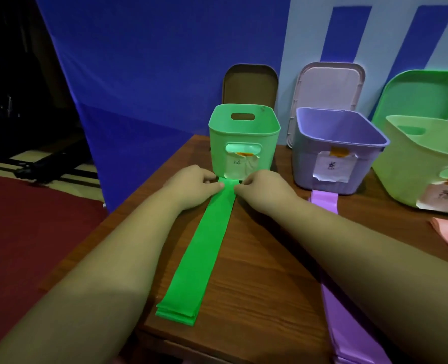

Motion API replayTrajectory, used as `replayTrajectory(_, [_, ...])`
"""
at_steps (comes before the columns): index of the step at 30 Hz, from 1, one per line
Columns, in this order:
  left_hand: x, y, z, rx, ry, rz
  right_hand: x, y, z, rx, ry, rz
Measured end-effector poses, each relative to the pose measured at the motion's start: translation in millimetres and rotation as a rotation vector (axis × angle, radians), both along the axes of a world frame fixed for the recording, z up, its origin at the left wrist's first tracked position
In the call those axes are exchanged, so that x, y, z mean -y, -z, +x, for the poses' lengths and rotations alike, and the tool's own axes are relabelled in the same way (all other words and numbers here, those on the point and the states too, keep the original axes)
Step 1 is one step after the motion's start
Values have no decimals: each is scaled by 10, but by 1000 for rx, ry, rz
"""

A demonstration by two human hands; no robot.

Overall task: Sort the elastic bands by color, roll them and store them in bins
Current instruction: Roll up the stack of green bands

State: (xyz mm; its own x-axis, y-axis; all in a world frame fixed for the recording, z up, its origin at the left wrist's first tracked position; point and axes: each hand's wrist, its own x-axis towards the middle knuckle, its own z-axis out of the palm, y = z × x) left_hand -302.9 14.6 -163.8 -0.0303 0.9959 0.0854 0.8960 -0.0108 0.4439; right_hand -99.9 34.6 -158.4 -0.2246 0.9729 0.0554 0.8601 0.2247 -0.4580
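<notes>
The left hand [194, 183] and the right hand [262, 187] are closed, fingers curled, and the far end of the green band [207, 245] is pinched between them, just in front of the green bin [243, 143]. The band is laid flat along the wooden counter [257, 271]. A purple band [343, 311] is stretched out to the right, near a purple bin [335, 151].

The green band [204, 248] looks smooth and rubbery, the table [264, 279] wood-grained, the green bin [243, 137] matt plastic.

A wooden table [249, 290] stands before a blue curtain [152, 61], a red mat [20, 232] on the floor beside it.
</notes>
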Motion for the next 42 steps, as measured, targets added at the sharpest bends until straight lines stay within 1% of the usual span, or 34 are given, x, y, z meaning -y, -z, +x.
replayTrajectory(4, [-26, 22, -8, 36, 15, 63, 14, 41, -15, 4, 38, 45])
replayTrajectory(7, [-52, 50, -7, 159, 21, 117, 8, 39, -13, -2, 46, 52])
replayTrajectory(9, [-44, 62, -18, 262, 33, 111, 11, 38, -13, -5, 38, 50])
replayTrajectory(11, [-30, 60, -33, 315, 50, 100, 11, 28, -3, -16, 29, 47])
replayTrajectory(14, [7, 32, -58, 387, 99, 107, 10, -17, 15, -84, -8, -3])
replayTrajectory(17, [47, -1, -99, 425, 137, 97, 38, -49, 23, -220, -79, -34])
replayTrajectory(21, [110, -61, -162, 523, 187, 42, 142, -61, 12, -277, -144, 65])
replayTrajectory(23, [153, -93, -206, 561, 212, 2, 205, -74, 7, -300, -162, 77])
replayTrajectory(26, [210, -124, -279, 557, 258, -78, 288, -80, -4, -323, -189, 60])
replayTrajectory(30, [301, -169, -331, 488, 327, -173, 414, -92, -12, -342, -211, 36])
replayTrajectory(34, [354, -175, -344, 391, 343, -205, 547, -64, 26, -308, -234, 22])
replayTrajectory(38, [359, -149, -359, 407, 346, -210, 662, 4, 54, -256, -249, 22])
replayTrajectory(42, [378, -158, -359, 389, 353, -204, 751, 6, 73, -249, -303, 3])
